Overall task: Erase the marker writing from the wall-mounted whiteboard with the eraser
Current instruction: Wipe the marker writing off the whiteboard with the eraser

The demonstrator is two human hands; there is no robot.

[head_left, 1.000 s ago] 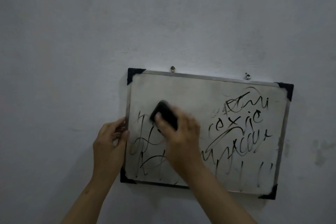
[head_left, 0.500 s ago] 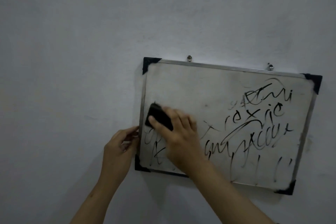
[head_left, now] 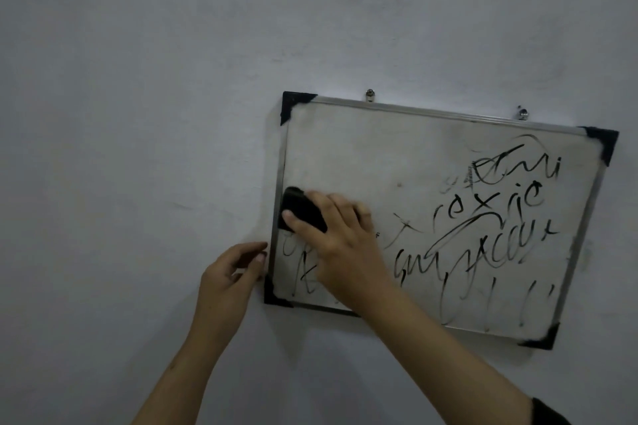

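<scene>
A whiteboard (head_left: 397,155) with a metal frame and black corner caps hangs tilted on the wall. Black marker writing (head_left: 497,214) covers its right and lower parts; the upper left is wiped. My right hand (head_left: 341,245) grips a black eraser (head_left: 298,209) and presses it against the board beside the left frame edge. My left hand (head_left: 229,276) holds the lower left edge of the frame with its fingertips, fingers curled toward it. A few strokes (head_left: 300,272) show below the eraser, partly hidden by my right hand.
Two small screws (head_left: 370,94) (head_left: 523,112) at the top edge carry the board. A plain grey wall (head_left: 138,114) surrounds it. A dark sleeve edge (head_left: 549,414) shows at the bottom right.
The eraser has slid left and down to the board's left edge, wiping the strokes there. The board sits farther right in view as my head turned. My left hand stays at the frame.
</scene>
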